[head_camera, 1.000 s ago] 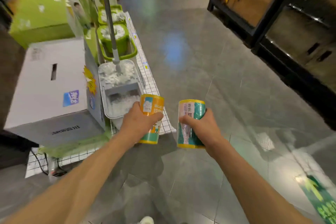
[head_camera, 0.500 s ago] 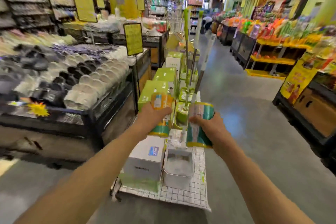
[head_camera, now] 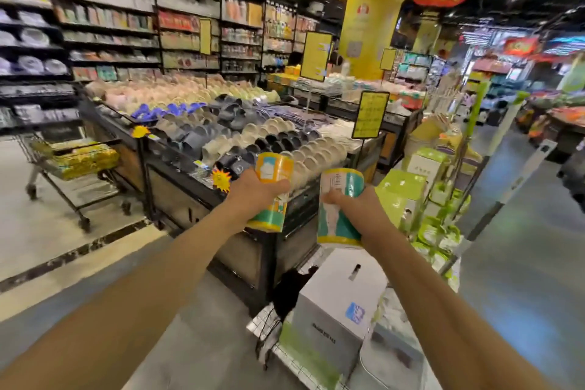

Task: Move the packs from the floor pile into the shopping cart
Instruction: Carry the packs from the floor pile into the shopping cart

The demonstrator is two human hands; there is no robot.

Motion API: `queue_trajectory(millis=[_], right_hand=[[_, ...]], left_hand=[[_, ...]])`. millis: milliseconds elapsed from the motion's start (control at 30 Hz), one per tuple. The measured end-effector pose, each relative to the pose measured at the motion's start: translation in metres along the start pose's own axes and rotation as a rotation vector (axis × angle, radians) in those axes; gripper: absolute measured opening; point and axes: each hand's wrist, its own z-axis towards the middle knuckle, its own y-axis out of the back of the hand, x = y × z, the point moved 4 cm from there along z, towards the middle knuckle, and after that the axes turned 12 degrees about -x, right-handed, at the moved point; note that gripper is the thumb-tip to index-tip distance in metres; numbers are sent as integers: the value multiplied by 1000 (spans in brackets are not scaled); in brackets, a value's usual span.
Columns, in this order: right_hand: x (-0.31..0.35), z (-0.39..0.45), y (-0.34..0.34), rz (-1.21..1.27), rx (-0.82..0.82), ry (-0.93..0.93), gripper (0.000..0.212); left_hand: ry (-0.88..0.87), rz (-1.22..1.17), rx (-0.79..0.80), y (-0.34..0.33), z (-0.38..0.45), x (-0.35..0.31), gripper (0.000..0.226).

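Observation:
My left hand [head_camera: 253, 191] grips an orange, yellow and teal cylindrical pack [head_camera: 274, 171], held upright at chest height. Just to its right, my right hand [head_camera: 351, 204] grips a teal and white pack [head_camera: 340, 187] with yellow ends. Both packs hang in the air in front of a display of slippers. The shopping cart [head_camera: 71, 165] stands far to the left on the pale floor, with yellow packs inside its wire basket. The floor pile is out of view.
A black display bin of slippers [head_camera: 253, 139] fills the middle. Low on the right stands a wire platform with a white box [head_camera: 340, 304], green boxes [head_camera: 402, 190] and mop sets. Tall shelves line the back left. Open grey floor lies at the left and far right.
The view has swung up and to the left, from the floor and mop display to the slipper bin and the cart. Both hands still hold their packs, side by side.

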Motion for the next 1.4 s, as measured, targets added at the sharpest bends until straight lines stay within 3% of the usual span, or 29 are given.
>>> queue_trajectory(millis=[100, 267, 367, 467, 533, 667, 800, 1100, 1267, 1400], right_hand=[[25, 9, -66, 1, 85, 37, 90], [59, 26, -183, -35, 177, 134, 83], [70, 29, -249, -55, 265, 144, 79], [76, 33, -312, -34, 350, 115, 92], [78, 35, -351, -26, 405, 109, 81], [88, 49, -424, -18, 503, 118, 57], [102, 73, -497, -8, 620, 165, 66], [125, 178, -643, 25, 745, 177, 93], [137, 226, -721, -4, 776, 200, 89], [140, 243, -788, 13, 808, 190, 72]], left_hand=[[12, -15, -85, 50, 37, 10, 66], [27, -17, -236, 140, 96, 32, 78], [42, -24, -315, 188, 120, 45, 68], [69, -24, -382, 226, 143, 65, 62], [87, -28, -420, 248, 158, 78, 64], [95, 0, -513, 287, 191, 93, 48], [68, 79, -633, 317, 232, 101, 27], [186, 72, -806, 358, 357, 111, 54], [223, 75, -866, 380, 427, 116, 53], [231, 70, -895, 405, 483, 129, 48]])
